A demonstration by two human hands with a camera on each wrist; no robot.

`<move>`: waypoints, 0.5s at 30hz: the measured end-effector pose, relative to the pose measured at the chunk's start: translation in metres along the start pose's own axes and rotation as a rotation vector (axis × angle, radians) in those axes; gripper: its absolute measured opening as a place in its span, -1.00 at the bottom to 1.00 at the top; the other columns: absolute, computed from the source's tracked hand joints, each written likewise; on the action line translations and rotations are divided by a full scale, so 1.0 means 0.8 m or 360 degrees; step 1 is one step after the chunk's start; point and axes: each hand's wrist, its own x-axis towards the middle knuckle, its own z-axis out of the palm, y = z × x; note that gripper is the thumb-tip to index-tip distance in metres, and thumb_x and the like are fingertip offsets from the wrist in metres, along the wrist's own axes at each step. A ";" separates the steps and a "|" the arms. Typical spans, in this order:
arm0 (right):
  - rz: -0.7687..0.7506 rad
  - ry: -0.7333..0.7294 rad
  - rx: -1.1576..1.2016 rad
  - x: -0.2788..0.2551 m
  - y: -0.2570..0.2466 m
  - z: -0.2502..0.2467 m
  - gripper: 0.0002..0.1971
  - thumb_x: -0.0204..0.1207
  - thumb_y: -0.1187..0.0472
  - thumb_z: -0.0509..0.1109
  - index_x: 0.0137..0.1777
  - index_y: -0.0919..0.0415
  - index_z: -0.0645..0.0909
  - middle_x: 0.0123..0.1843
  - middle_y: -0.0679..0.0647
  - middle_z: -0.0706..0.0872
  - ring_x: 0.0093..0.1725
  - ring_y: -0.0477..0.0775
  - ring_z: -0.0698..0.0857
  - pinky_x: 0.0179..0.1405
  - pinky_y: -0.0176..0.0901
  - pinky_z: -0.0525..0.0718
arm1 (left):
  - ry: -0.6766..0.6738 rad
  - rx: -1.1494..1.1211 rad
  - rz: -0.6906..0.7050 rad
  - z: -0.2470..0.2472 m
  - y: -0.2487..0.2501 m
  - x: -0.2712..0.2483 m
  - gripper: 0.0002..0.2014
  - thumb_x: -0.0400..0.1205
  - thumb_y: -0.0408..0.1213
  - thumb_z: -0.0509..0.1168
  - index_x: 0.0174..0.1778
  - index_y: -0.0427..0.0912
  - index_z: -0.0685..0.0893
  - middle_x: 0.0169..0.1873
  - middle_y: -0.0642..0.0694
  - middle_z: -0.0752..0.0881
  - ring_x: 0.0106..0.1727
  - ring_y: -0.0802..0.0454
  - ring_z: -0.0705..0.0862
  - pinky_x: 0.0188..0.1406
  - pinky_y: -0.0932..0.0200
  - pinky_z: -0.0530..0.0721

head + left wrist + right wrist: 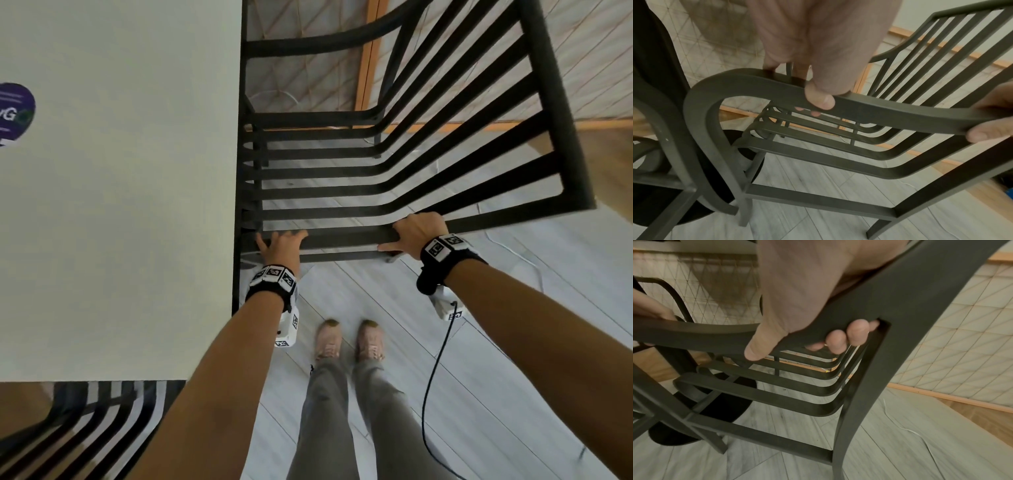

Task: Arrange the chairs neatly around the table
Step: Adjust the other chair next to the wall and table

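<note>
A black slatted armchair (325,186) stands at the right side of the white table (120,205), its seat front tucked at the table edge. Both my hands hold its near armrest (346,236). My left hand (282,243) grips the armrest's curved front end by the table, thumb on the near face and fingertips wrapped underneath (816,104). Where the armrest (694,332) meets the tall backrest (548,120), my right hand (418,233) curls round it, fingers showing below the bar (807,340).
A second black slatted chair (102,418) sits at the table's near end. The table's round black base (715,410) rests on the grey plank floor. My feet (349,339) stand just behind the chair. A black cable (431,377) hangs from my right wrist. A purple object (15,113) lies on the table.
</note>
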 end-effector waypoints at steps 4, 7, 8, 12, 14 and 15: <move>-0.0040 0.0010 -0.0011 -0.020 -0.022 0.012 -0.35 0.41 -0.48 -0.01 -0.30 0.13 0.49 -0.52 -0.01 0.49 -0.49 0.05 0.53 -0.49 -0.11 0.47 | -0.0079 0.0110 -0.0042 0.005 -0.008 -0.018 -0.45 0.61 -0.57 0.13 0.47 0.01 0.46 0.34 -0.26 0.61 0.50 -0.37 0.39 0.58 -0.51 -0.01; -0.0037 -0.0001 -0.0003 -0.036 -0.033 0.024 -0.33 0.39 -0.50 -0.01 -0.27 0.13 0.55 -0.51 -0.03 0.51 -0.49 0.04 0.53 -0.48 -0.12 0.46 | -0.0109 0.0142 -0.0050 0.014 -0.010 -0.038 -0.43 0.61 -0.55 0.15 0.51 0.02 0.43 0.42 -0.28 0.55 0.54 -0.38 0.34 0.57 -0.53 -0.04; -0.0036 -0.0003 -0.0005 -0.039 -0.033 0.027 -0.32 0.39 -0.51 -0.02 -0.27 0.12 0.56 -0.49 -0.02 0.53 -0.49 0.05 0.53 -0.48 -0.12 0.46 | -0.0098 0.0146 -0.0056 0.017 -0.010 -0.042 -0.42 0.61 -0.56 0.13 0.51 0.03 0.42 0.43 -0.28 0.55 0.54 -0.38 0.34 0.57 -0.54 -0.05; -0.0021 0.0007 -0.0024 -0.039 -0.031 0.025 -0.32 0.37 -0.52 -0.02 -0.28 0.12 0.55 -0.50 -0.03 0.52 -0.55 0.00 0.46 -0.54 -0.16 0.38 | -0.0060 0.0160 -0.0060 0.020 -0.008 -0.042 -0.37 0.59 -0.65 0.03 0.49 0.04 0.43 0.40 -0.28 0.56 0.51 -0.37 0.37 0.54 -0.58 -0.06; -0.0014 0.0005 -0.0024 -0.036 -0.034 0.018 -0.32 0.37 -0.51 -0.02 -0.30 0.13 0.53 -0.53 -0.03 0.50 -0.57 -0.02 0.43 -0.54 -0.16 0.38 | -0.0087 0.0173 -0.0070 0.014 -0.008 -0.039 -0.41 0.59 -0.62 0.08 0.47 0.02 0.44 0.36 -0.28 0.56 0.50 -0.37 0.36 0.53 -0.61 -0.09; -0.0011 0.0008 -0.0022 -0.033 -0.036 0.015 -0.32 0.38 -0.51 -0.02 -0.31 0.14 0.52 -0.53 -0.02 0.50 -0.56 -0.02 0.44 -0.53 -0.15 0.38 | -0.0101 0.0165 -0.0094 0.011 -0.007 -0.036 -0.44 0.59 -0.57 0.13 0.47 0.01 0.45 0.36 -0.28 0.56 0.51 -0.38 0.35 0.52 -0.62 -0.11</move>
